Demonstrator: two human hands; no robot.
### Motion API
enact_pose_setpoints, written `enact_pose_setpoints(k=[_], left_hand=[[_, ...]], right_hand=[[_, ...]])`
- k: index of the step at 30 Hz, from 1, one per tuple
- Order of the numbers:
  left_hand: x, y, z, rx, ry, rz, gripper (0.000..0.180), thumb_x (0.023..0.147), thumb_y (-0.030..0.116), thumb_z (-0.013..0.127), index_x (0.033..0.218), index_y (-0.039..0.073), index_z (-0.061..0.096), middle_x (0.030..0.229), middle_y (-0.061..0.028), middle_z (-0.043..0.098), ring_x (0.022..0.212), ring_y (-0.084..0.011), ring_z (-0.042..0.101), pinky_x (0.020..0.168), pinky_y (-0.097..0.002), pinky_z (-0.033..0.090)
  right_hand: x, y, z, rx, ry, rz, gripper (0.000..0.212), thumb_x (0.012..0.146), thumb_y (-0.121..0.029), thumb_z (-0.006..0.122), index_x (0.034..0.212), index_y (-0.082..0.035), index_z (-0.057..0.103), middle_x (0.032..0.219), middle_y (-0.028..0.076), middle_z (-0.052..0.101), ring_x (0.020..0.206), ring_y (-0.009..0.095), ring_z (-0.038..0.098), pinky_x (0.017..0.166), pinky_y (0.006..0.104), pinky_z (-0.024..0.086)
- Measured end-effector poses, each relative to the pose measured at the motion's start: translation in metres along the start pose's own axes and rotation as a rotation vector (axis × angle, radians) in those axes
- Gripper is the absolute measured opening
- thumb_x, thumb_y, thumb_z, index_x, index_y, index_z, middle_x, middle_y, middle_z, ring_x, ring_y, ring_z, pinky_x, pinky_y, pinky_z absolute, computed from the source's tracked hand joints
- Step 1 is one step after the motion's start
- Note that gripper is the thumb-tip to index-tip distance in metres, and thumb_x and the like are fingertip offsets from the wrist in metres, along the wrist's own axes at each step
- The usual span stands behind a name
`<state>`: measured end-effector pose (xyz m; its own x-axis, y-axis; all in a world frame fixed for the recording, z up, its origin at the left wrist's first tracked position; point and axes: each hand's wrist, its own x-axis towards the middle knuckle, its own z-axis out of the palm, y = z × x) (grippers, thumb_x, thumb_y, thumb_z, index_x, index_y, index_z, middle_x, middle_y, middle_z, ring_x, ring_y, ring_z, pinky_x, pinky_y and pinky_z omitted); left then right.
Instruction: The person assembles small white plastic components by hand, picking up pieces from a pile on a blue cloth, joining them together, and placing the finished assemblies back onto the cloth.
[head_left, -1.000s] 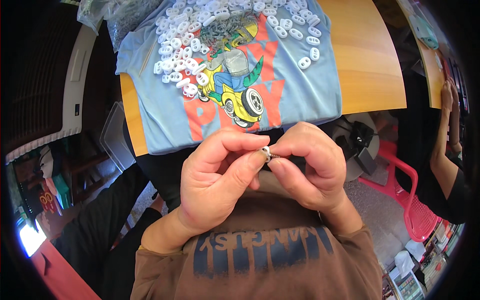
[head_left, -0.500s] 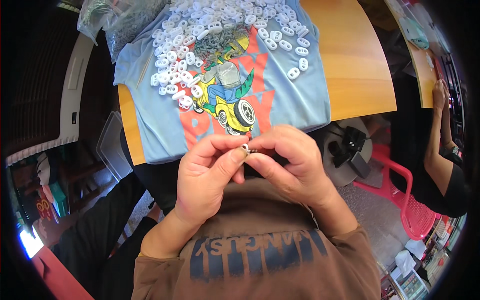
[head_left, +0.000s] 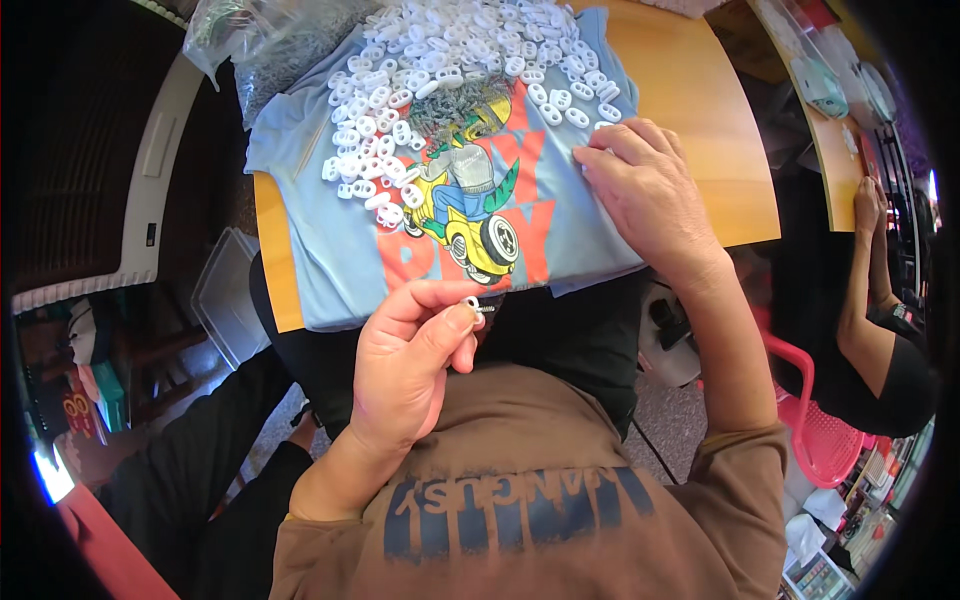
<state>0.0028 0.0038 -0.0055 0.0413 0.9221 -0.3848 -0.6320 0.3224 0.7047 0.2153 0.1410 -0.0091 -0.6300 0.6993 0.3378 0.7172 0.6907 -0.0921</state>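
My left hand (head_left: pixel 410 350) is closed, pinching a small white oval cord-lock piece (head_left: pixel 470 302) between thumb and index finger. A short metal spring (head_left: pixel 487 309) sticks out of that piece to the right. My right hand (head_left: pixel 645 185) reaches over the right part of a blue printed T-shirt (head_left: pixel 330 290). Its fingers curl down onto the cloth, and a hint of white shows beneath the fingertips; what they grip is hidden. Many similar white oval cord-lock pieces (head_left: pixel 430 55) are spread over the shirt, and a heap of small grey springs (head_left: pixel 450 105) lies among them.
The shirt covers part of a wooden table (head_left: pixel 700 110). Behind it, at the left, lies a clear plastic bag (head_left: pixel 290 50) of grey parts. A pink plastic chair (head_left: pixel 815 430) stands at the right, near another person's arm (head_left: pixel 860 300). A translucent bin (head_left: pixel 225 285) leans at the left.
My right hand has left the spring and piece in my left hand and moved forward and right onto the shirt. My left hand keeps its pinch. The view has shifted slightly.
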Motion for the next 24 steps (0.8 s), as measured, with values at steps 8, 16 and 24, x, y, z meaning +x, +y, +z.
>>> enact_pose_setpoints(k=[8, 16, 24], left_hand=[[-0.005, 0.007, 0.000, -0.006, 0.001, 0.017, 0.017, 0.084, 0.005, 0.057, 0.100, 0.000, 0.057, 0.080, -0.0089, 0.061, 0.056, -0.0083, 0.050, 0.055, -0.0231, 0.039], [-0.009, 0.011, 0.010, -0.037, -0.055, 0.047, 0.017, 0.086, 0.004, 0.056, 0.102, -0.001, 0.056, 0.082, -0.0077, 0.060, 0.059, -0.0066, 0.050, 0.055, -0.0183, 0.041], [-0.014, 0.012, 0.016, -0.040, -0.084, 0.047, 0.017, 0.086, 0.004, 0.055, 0.103, -0.001, 0.055, 0.082, -0.0066, 0.059, 0.059, -0.0067, 0.050, 0.054, -0.0185, 0.042]], right_hand=[[-0.008, -0.015, -0.004, 0.010, 0.279, 0.023, 0.007, 0.073, -0.005, 0.062, 0.079, -0.005, 0.059, 0.084, 0.003, 0.060, 0.081, 0.019, 0.056, 0.074, 0.0305, 0.043], [-0.026, -0.096, -0.030, 1.971, 0.087, 0.679, 0.024, 0.093, -0.021, 0.048, 0.107, -0.002, 0.052, 0.075, 0.002, 0.055, 0.067, 0.007, 0.053, 0.055, 0.0176, 0.040], [-0.033, -0.110, -0.028, 2.274, -0.004, 0.665, 0.028, 0.094, -0.017, 0.044, 0.115, 0.000, 0.049, 0.085, 0.005, 0.056, 0.075, 0.008, 0.052, 0.065, 0.0199, 0.043]])
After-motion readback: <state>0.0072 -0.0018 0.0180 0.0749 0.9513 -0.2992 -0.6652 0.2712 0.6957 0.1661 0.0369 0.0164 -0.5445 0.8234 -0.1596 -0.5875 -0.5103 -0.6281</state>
